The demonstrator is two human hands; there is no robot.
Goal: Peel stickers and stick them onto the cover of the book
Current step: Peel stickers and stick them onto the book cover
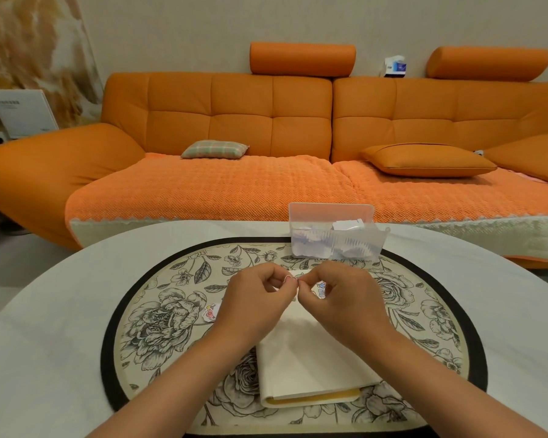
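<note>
A: What is lying at the left of the oval floral placemat with the black rim [121,311]?
B: A small loose pink-and-red cut-out sticker [210,311] is lying flat there, just beside the left wrist.
A: And the left hand [253,306]?
B: It is hovering over the far end of the closed cream-coloured book [307,358], its thumb and forefinger pinching a tiny pale sticker [290,278].
A: Is the right hand [345,298] helping?
B: It is meeting the left fingertip to fingertip and pinching the same sticker from the other side.
A: Where is the book sitting?
B: It is lying flat on the placemat between the forearms, its yellow page edge facing the person.
A: Further right?
B: A small bluish sticker [320,287] is showing behind the right fingers, though I cannot tell what it is resting on. A clear plastic box of white paper scraps [336,238] is standing at the placemat's far edge
</note>
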